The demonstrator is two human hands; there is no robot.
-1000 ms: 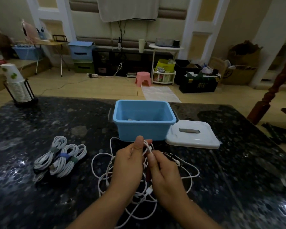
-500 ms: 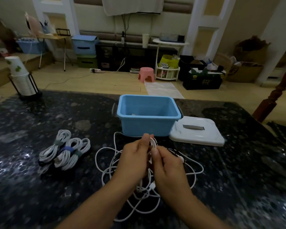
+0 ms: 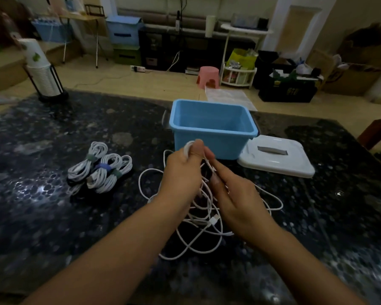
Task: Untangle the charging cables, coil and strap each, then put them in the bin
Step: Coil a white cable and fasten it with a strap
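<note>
Both hands (image 3: pixel 209 183) pinch the tangled cables (image 3: pixel 198 230) between them

A stack of paper cups (image 3: pixel 38 69) in a black wire stand sits on the dark speckled table (image 3: pixel 53 216). Beyond the table, a pink stool (image 3: pixel 208 77) stands on the wooden floor.

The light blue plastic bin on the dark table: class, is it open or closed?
Open. The light blue plastic bin has no lid on it; its flat white plastic lid lies on the dark speckled table beside it.
</note>
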